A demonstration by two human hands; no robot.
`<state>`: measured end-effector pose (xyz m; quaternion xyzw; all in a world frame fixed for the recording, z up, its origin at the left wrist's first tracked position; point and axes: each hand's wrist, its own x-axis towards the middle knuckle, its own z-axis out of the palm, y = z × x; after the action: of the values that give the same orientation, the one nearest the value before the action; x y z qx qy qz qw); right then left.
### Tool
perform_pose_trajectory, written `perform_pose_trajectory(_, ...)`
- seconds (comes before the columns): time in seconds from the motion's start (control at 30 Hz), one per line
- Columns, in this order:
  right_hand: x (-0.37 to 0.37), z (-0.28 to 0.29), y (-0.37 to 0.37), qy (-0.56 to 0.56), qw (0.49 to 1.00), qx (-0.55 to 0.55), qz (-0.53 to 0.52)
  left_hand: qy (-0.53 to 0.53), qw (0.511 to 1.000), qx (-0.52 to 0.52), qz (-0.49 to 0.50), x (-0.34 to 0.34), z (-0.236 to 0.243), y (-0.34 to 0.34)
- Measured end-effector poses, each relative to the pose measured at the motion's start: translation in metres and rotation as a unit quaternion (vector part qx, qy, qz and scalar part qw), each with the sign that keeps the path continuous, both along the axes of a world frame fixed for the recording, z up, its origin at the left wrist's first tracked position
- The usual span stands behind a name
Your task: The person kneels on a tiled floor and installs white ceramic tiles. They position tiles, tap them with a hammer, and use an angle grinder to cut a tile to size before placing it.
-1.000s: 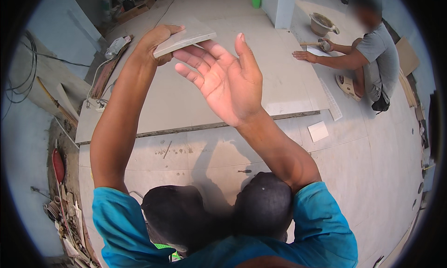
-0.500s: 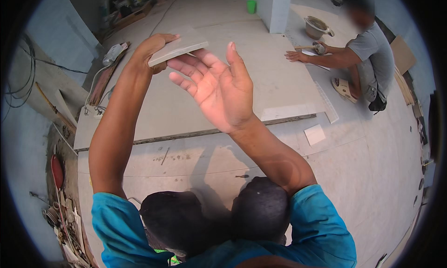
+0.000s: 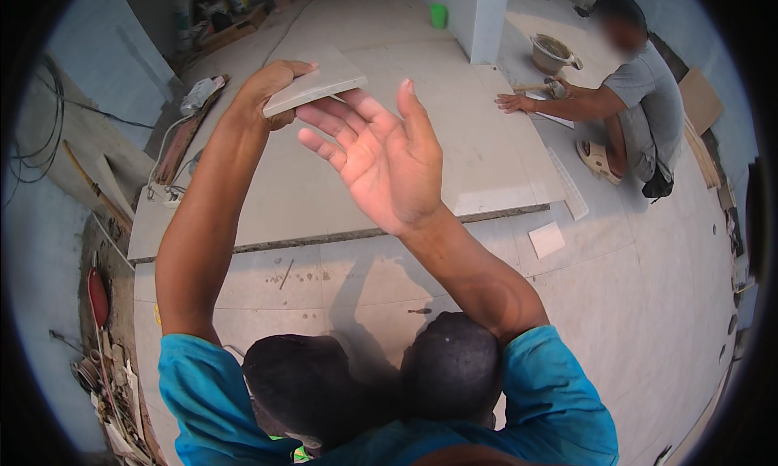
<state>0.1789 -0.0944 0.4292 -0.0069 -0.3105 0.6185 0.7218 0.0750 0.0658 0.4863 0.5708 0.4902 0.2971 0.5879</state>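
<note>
A thin, pale square tile (image 3: 316, 83) is held up in the air by my left hand (image 3: 267, 85), its thumb along the top and its fingers curled beneath. Just right of it, my right hand (image 3: 381, 162) is open, palm up, with fingers slightly bent; the fingertips reach under the tile's right part, and I cannot tell whether they touch it. Below both hands lies a raised platform (image 3: 478, 158) of large beige tiles with a rough front edge. A small pale piece of tile (image 3: 546, 240) lies on the lower floor to the right.
A co-worker (image 3: 648, 109) squats at the right, hands at the platform's edge beside a mortar bucket (image 3: 553, 57). A green cup (image 3: 439, 14) stands near a pillar (image 3: 483, 20). Cables (image 3: 49, 142), boards (image 3: 186, 134) and rubble (image 3: 117, 385) line the left side.
The view has shifted slightly, so the scene sits a little lower in the picture. My hands and the held tile show hardly any other movement, and the grip is the same.
</note>
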Motion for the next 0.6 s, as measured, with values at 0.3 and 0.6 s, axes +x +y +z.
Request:
perform_pose_trajectory(0.3, -0.001, 0.002, -0.002, -0.004, 1.0, -0.009, 0.01, 0.03, 0.999, 0.014, 0.021, -0.005, -0.002, 0.01)
perform_pose_trajectory(0.6, 0.0, -0.001, -0.001, 0.002, 1.0, -0.004, 0.014, 0.039, 0.999, 0.005, -0.01, -0.004, 0.001, 0.001)
